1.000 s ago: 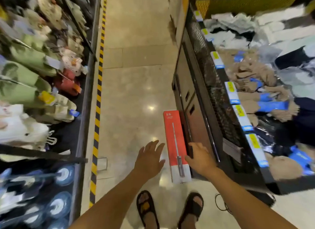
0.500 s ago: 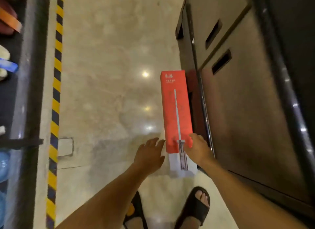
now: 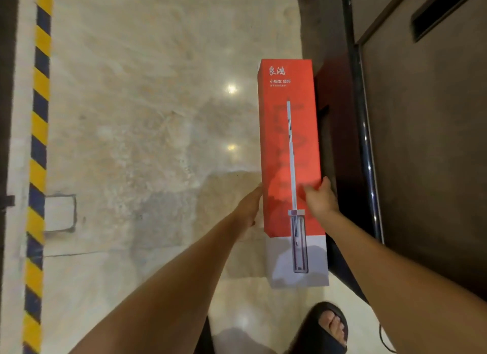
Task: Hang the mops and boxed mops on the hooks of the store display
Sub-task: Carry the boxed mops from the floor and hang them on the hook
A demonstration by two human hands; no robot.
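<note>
A long red and white boxed mop, printed with a picture of a mop, stands on the floor and leans against a dark cabinet. My left hand presses flat against the box's left side. My right hand wraps its fingers over the box's right edge, thumb on the front face. Both hands hold the box at about its lower third. No hooks or loose mops are in view.
The dark cabinet with slotted door handles fills the right side. A yellow and black hazard stripe runs along the left edge of the polished stone floor. My sandalled foot is below the box.
The view has dropped and closed in on the box. My left hand has moved right from open air onto the box's left side; my right hand has closed on its right edge.
</note>
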